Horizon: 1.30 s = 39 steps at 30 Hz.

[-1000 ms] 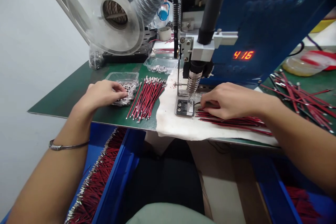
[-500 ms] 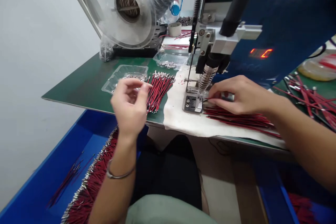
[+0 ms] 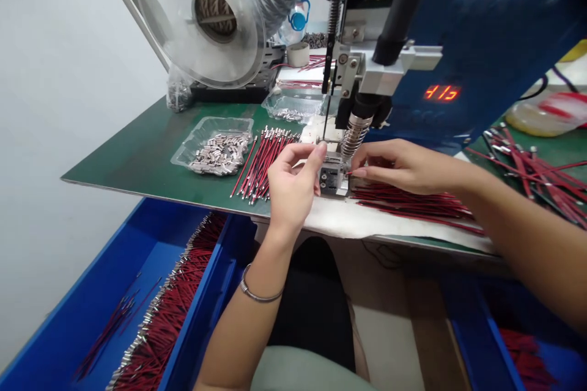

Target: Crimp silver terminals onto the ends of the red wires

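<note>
My left hand (image 3: 293,186) is at the left side of the small metal fixture (image 3: 332,178) under the machine's spring-tipped head (image 3: 354,134). Its thumb and forefinger are pinched on something too small to name. My right hand (image 3: 403,165) rests on a bundle of red wires (image 3: 413,204) to the right of the fixture. It pinches the end of one red wire and holds it at the fixture. A clear tray of small metal terminals (image 3: 215,153) and a pile of red wires with metal ends (image 3: 263,162) lie left of my left hand.
A blue machine body (image 3: 481,43) with red digit displays stands behind the fixture. A clear reel (image 3: 202,12) and grey hose sit at the back left. A blue bin (image 3: 151,317) of red wires is below the table edge. More wires (image 3: 532,165) lie at the right.
My left hand left the terminal tray, rose, then moved right to the fixture with its fingers pinched. My right hand stayed on the wire bundle, its fingertips shifting to the fixture.
</note>
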Each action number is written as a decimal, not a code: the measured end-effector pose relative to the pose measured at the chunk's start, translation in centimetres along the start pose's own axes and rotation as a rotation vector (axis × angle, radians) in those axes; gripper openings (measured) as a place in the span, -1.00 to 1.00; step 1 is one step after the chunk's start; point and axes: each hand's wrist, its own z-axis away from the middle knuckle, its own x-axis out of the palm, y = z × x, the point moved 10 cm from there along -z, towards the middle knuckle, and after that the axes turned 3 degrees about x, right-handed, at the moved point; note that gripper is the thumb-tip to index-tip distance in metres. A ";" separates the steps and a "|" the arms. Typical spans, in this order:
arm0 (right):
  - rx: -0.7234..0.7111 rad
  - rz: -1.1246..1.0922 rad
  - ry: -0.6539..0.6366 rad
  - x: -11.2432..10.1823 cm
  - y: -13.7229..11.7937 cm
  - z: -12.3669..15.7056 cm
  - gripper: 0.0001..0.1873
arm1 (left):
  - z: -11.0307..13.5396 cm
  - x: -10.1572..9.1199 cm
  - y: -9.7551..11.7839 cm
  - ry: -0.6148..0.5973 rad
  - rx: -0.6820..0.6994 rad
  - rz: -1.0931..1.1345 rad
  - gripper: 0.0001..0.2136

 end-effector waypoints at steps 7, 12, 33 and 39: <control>0.103 -0.116 0.125 -0.6 0.2 0.1 -0.61 | -0.3 0.6 -1.4 -0.055 -0.088 -0.029 -0.60; 0.072 -0.060 0.201 -0.9 -0.4 0.2 -0.67 | -0.4 0.4 -0.7 -0.051 -0.060 -0.056 -0.66; -0.189 0.200 0.280 -0.7 -3.3 0.6 -0.80 | 0.4 0.2 -1.6 -0.131 -0.129 -0.132 -0.78; -0.177 0.206 0.274 -0.5 -3.0 0.5 -0.80 | 0.3 0.1 -1.5 -0.137 -0.100 -0.167 -0.82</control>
